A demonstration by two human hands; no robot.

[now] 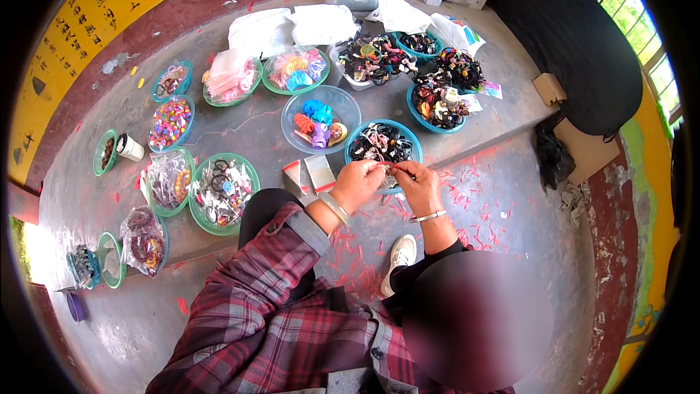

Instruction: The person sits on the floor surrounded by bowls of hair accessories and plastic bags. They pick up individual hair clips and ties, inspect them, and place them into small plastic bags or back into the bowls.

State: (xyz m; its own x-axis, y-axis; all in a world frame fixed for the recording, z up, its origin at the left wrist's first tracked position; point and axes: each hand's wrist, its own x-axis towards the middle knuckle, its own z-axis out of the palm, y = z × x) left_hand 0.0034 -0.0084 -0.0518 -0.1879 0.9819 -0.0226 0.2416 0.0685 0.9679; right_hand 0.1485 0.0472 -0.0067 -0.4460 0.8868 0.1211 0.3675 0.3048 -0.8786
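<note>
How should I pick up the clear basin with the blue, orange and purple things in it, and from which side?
Probably grip the clear basin by its left rim, coming from the left with the left hand: the round rim is uncovered there with grey ledge beside it, while bowls crowd its far and near-right sides.

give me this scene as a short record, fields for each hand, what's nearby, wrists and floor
left hand: pinching a small reddish item, too small to identify; left hand at
right hand: at, fingertips on the same item
nearest container: blue bowl of mostly dark pieces, just beyond the hands
beyond and left: clear bowl with blue, red and purple pieces
left wrist: pale bangle
right wrist: thin bracelet
floor: red scraps around a white shoe
</note>
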